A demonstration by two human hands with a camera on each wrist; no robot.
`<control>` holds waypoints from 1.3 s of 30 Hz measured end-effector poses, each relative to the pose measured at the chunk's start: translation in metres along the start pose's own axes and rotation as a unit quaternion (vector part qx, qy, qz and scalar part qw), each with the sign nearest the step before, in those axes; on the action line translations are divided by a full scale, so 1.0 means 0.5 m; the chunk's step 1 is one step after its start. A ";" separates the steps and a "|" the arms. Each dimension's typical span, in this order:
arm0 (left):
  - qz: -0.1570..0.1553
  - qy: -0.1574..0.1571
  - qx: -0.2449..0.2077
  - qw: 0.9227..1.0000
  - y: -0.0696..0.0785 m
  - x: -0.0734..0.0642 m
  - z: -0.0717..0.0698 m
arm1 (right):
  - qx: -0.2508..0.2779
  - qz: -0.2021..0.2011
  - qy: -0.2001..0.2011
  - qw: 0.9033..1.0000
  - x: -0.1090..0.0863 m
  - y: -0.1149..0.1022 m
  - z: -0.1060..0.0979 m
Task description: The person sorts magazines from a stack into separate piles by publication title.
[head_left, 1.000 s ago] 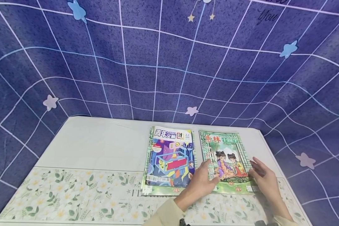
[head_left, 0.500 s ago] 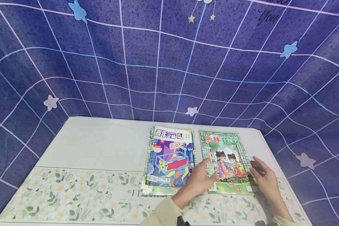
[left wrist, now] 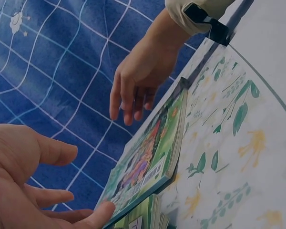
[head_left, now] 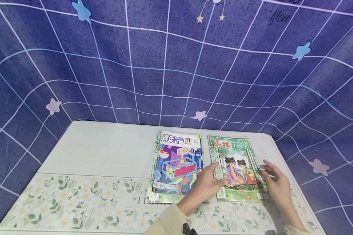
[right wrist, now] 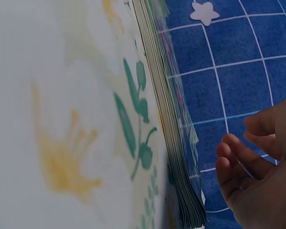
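Note:
A green magazine [head_left: 236,173] with two drawn figures on its cover lies at the right of the table, on what looks like another green one in the left wrist view. At its left edge is my left hand [head_left: 205,185], fingers apart and loosely bent; one fingertip is close to the cover, and I cannot tell if it touches. Beside the right edge, my right hand [head_left: 278,186] hovers with relaxed fingers and holds nothing. In the right wrist view this hand [right wrist: 260,176] is apart from the page edges. To the left lies a purple magazine [head_left: 176,166], partly covered by my left hand.
Under the purple magazine, the border of a green magazine [head_left: 154,197] shows. The white table [head_left: 100,153] carries a floral cloth [head_left: 85,205] along its front. Behind and on both sides hangs a blue curtain [head_left: 147,81] with grid lines and stars.
My left hand has drifted slightly left and toward me, uncovering more of the green magazine's lower left corner. My right hand has barely shifted, its fingers a little higher. The magazines lie still.

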State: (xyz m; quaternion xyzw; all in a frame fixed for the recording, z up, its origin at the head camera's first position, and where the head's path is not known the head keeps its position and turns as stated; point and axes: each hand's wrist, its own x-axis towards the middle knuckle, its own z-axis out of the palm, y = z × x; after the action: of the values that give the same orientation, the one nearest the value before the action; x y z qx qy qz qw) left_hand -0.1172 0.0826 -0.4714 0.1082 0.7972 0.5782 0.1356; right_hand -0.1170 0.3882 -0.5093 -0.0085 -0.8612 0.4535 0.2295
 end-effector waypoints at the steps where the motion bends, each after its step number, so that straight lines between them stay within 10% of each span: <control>1: 0.004 0.001 -0.001 1.000 0.000 0.001 -0.001 | 0.006 0.000 -0.001 1.000 -0.001 -0.003 0.001; 26: 0.058 0.023 -0.073 0.995 -0.036 -0.003 -0.062 | 0.088 -0.012 -0.051 0.995 -0.018 -0.087 0.020; 39: 0.086 0.071 -0.038 0.993 -0.054 -0.014 -0.115 | 0.125 -0.010 -0.059 0.990 -0.025 -0.117 0.031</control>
State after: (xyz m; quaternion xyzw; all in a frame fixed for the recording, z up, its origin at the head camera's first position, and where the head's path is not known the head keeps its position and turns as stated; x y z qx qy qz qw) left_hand -0.1305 0.0204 -0.4792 0.1301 0.7699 0.6240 0.0328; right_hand -0.1006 0.3390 -0.4759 0.0559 -0.8094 0.5553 0.1826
